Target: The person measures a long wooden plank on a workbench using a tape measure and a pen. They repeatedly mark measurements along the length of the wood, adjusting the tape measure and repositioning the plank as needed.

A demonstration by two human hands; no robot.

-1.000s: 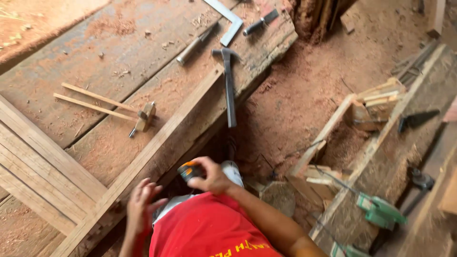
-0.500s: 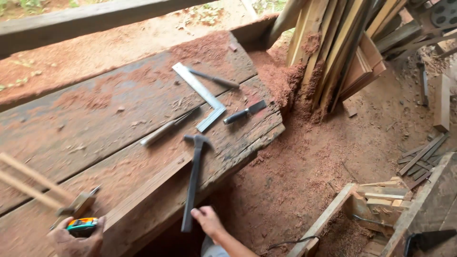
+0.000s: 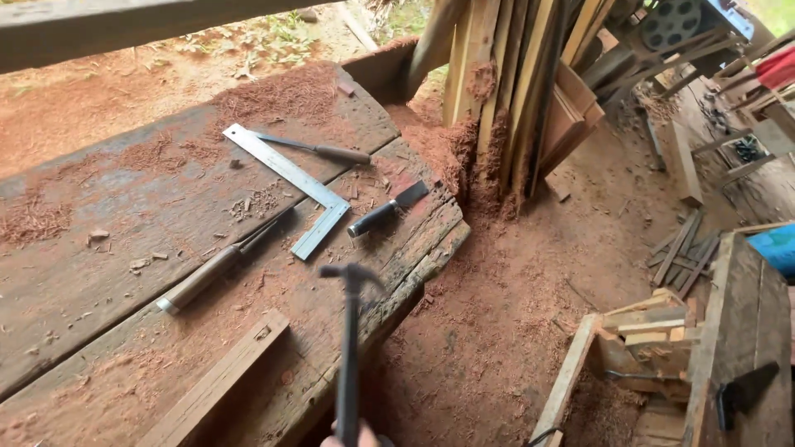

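My right hand (image 3: 352, 436) barely shows at the bottom edge, wrapped around the handle of the hammer (image 3: 349, 348), whose blurred head hangs over the near edge of the wooden surface (image 3: 99, 248). Past it lie a steel square (image 3: 291, 184), a dark-handled chisel (image 3: 386, 209) and a wooden-handled chisel (image 3: 217, 264). My left hand is out of view.

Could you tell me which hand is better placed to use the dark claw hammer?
Probably the right. The right hand at the bottom edge grips the handle of the dark metal claw hammer, held above the worn wooden workbench; the left hand is out of view.
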